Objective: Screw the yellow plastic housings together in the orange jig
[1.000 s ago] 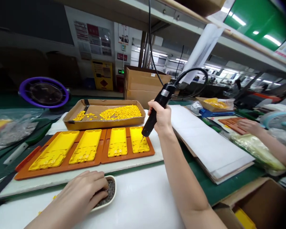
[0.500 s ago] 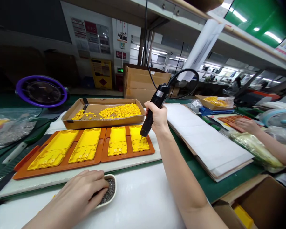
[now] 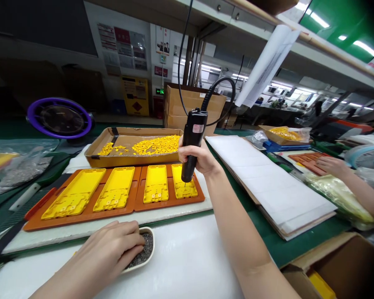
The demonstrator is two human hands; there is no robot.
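My right hand (image 3: 201, 157) is wrapped round a black electric screwdriver (image 3: 193, 135), held nearly upright. Its thin bit points down at the lower part of the rightmost yellow plastic case (image 3: 187, 190); whether the tip touches a screw is too small to tell. Several such cases lie open side up in an orange fixture tray (image 3: 137, 204). My left hand (image 3: 116, 245) rests in a small white dish (image 3: 153, 245) of tiny dark screws (image 3: 145, 252), its fingers bent together in the pile. What those fingertips hold, if anything, is hidden.
Behind the fixture stands a shallow cardboard box (image 3: 127, 160) of small yellow parts (image 3: 157, 144). White sheets (image 3: 268, 182) are stacked to the right. Beyond them a co-worker's hand (image 3: 333, 165) is over another orange tray. A purple fan (image 3: 60, 118) stands back left. The screwdriver's cable (image 3: 233, 93) loops overhead.
The screwdriver has swung more upright, its top tilting left, and its cable loop has shifted left. The bit stays over the rightmost case. My left hand remains in the dish. The view has shifted slightly.
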